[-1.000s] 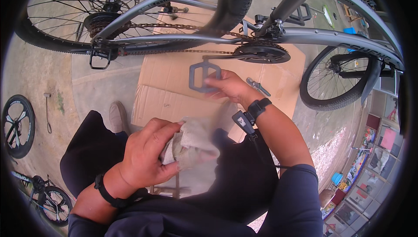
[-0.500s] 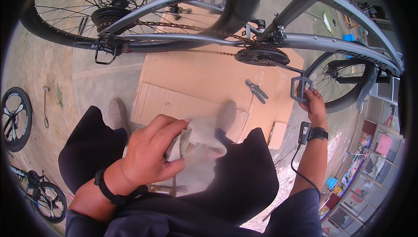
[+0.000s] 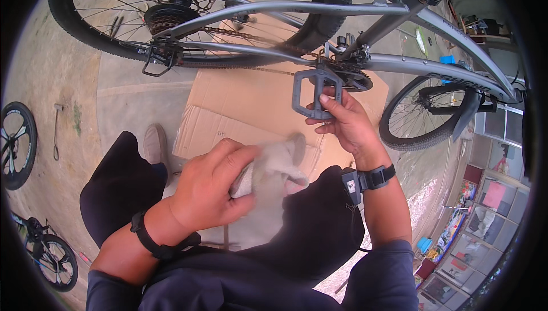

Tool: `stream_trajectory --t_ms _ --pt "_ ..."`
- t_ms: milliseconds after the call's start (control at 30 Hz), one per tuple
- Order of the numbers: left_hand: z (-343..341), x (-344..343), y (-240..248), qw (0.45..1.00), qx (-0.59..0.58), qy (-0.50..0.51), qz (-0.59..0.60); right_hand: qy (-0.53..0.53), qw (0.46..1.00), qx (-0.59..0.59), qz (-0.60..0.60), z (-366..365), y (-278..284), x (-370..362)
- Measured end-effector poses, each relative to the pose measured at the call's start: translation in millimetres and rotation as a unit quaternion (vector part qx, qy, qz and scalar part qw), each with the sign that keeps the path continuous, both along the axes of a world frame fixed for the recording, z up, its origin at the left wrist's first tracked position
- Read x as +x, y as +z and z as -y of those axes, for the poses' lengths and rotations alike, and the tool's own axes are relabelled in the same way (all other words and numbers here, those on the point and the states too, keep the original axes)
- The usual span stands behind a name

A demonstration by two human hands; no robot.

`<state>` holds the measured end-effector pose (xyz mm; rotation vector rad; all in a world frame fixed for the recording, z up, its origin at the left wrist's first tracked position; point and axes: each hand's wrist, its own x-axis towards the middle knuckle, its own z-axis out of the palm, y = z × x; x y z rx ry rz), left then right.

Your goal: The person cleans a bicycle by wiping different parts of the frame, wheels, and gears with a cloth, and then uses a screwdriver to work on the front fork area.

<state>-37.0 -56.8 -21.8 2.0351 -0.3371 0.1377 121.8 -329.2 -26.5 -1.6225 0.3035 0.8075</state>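
A grey bicycle spans the upper part of the head view, its rear wheel to the left and its front wheel to the right. My right hand grips its grey platform pedal, thumb on top and fingers beneath. Behind the pedal, the chainring is partly covered; the chain runs back to the rear sprockets. Above my lap, my left hand is closed around a crumpled, whitish-grey rag, whose loose end hangs to the right.
Flattened cardboard lies on the concrete under the bicycle. A loose wheel, a long-handled tool and another small bicycle are at the left. Glass-fronted cabinets line the right side.
My right hand has swung the pedal left and nearer to the middle. The pliers on the cardboard are now hidden behind the hand. The left hand still holds the rag, slightly further right.
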Motion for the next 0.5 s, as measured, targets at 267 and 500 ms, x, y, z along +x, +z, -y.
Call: stream_trajectory --t_ms 267,500 --pt "-12.0 -6.3 13.1 0.997 -0.044 0.039 -0.053 0.217 0.951 -0.218 -0.041 -11.3 33.6 -18.7" --pt "-15.7 -12.5 15.5 0.988 -0.076 0.071 -0.115 0.164 0.981 -0.060 0.083 -65.9 66.5 -80.1"
